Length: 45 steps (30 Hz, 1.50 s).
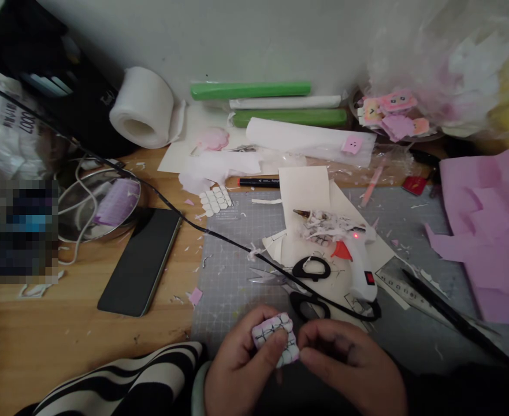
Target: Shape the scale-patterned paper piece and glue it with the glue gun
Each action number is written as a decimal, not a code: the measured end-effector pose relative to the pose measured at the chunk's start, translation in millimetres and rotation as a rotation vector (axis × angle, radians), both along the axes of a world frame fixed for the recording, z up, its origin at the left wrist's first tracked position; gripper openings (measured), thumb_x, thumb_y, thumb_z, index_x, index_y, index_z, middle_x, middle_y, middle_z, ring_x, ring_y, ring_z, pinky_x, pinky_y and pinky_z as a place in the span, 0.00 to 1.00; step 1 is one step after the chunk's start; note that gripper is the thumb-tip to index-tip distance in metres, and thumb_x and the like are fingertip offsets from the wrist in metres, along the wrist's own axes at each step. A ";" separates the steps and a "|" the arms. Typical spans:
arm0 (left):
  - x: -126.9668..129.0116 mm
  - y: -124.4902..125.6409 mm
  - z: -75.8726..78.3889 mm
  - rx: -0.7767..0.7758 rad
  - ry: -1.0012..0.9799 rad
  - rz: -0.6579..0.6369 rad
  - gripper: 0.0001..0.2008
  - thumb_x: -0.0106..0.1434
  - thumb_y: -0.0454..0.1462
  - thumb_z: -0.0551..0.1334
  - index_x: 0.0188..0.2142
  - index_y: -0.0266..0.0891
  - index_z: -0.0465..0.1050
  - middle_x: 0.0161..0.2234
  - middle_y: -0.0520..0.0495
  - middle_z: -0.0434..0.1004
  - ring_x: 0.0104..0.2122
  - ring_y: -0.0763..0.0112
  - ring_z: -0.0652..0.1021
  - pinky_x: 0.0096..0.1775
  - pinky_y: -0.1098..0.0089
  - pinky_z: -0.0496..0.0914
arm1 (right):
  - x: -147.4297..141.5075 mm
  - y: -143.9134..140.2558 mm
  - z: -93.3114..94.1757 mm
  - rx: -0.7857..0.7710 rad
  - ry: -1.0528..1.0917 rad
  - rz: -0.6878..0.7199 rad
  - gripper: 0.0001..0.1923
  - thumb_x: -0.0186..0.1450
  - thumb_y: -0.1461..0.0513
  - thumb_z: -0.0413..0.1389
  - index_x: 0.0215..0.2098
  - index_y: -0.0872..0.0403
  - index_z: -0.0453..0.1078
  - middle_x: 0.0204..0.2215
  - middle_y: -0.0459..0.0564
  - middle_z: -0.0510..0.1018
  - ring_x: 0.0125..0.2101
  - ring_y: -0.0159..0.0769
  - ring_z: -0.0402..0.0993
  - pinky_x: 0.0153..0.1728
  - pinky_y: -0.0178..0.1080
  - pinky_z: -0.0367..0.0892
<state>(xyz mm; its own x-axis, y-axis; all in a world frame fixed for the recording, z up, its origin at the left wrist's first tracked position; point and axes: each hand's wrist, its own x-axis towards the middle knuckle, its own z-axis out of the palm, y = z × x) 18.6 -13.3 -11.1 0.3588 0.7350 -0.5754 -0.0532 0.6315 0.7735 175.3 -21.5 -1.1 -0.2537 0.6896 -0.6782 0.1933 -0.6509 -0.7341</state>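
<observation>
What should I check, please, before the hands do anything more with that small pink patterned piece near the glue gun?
1. Piece held in both hands: left hand and right hand pinch the small pink piece: ok.
2. Glue gun lying off the hands, red light on: ok.
3. Scissors blades shut: cannot tell.
4. Black cable crosses the cutting mat: not ok.
5. Phone lies beside the mat: ok.
</observation>
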 end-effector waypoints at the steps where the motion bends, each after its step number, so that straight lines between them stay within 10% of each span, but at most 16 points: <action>1: 0.0 1.1 0.8 -0.006 -0.003 0.008 0.13 0.56 0.46 0.59 0.28 0.36 0.66 0.20 0.55 0.63 0.19 0.80 0.63 0.21 0.79 0.60 | 0.6 -0.5 -0.1 0.009 0.019 -0.006 0.06 0.53 0.60 0.53 0.24 0.55 0.67 0.20 0.42 0.65 0.24 0.28 0.60 0.26 0.30 0.57; 19: -2.2 2.9 7.8 0.239 0.271 -0.315 0.07 0.55 0.36 0.54 0.22 0.37 0.63 0.18 0.55 0.57 0.21 0.76 0.60 0.25 0.75 0.56 | 5.9 1.6 1.5 0.030 -0.042 0.018 0.08 0.55 0.59 0.52 0.28 0.54 0.70 0.21 0.43 0.67 0.24 0.28 0.62 0.25 0.29 0.59; 45: -0.8 3.8 8.7 0.178 0.204 -0.259 0.09 0.56 0.39 0.57 0.24 0.37 0.66 0.19 0.55 0.59 0.21 0.76 0.61 0.24 0.75 0.57 | 0.3 6.9 3.7 -0.003 -0.085 0.039 0.05 0.52 0.62 0.51 0.22 0.56 0.65 0.17 0.41 0.61 0.20 0.26 0.57 0.21 0.29 0.54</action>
<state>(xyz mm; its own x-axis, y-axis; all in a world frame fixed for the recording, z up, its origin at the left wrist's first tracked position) 17.8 -9.5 -2.4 0.4368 0.7298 -0.5260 0.2577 0.4587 0.8504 175.6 -14.7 2.6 -0.2219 0.6786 -0.7002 0.2798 -0.6436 -0.7124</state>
